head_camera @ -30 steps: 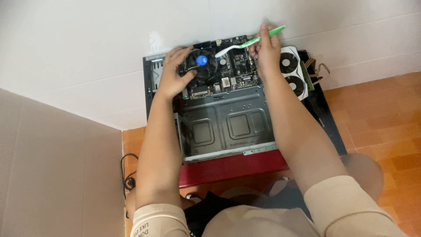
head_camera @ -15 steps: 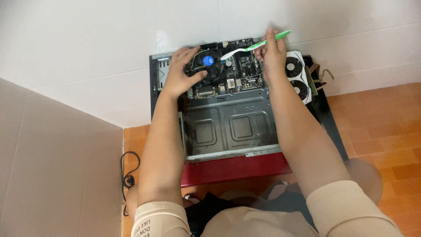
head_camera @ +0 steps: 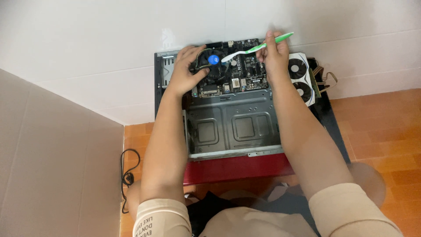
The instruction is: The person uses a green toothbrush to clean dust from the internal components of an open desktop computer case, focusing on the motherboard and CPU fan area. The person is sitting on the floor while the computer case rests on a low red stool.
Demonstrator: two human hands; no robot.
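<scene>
— What labels or markings show?

— A round blue sticker [head_camera: 213, 59] sits at the hub of the black cooler fan [head_camera: 211, 66] on the motherboard [head_camera: 239, 74]. The beige sleeve at lower left carries dark printed letters.

— And the hands?

— The left hand [head_camera: 186, 70] lies spread over the fan's left edge, fingers curled loosely on its rim, gripping nothing else. The right hand [head_camera: 274, 59] is closed round the green handle of a toothbrush [head_camera: 254, 48], whose white head rests just beside the blue sticker.

— Materials?

— The open computer case [head_camera: 232, 127] is grey stamped sheet metal with two raised rectangular panels, edged by a dark red strip [head_camera: 237, 169]. A white graphics card [head_camera: 300, 79] with two black fans lies just right of the case. The wall is glossy white tile, the floor orange-brown tile; a black cable [head_camera: 127, 175] loops there
</scene>
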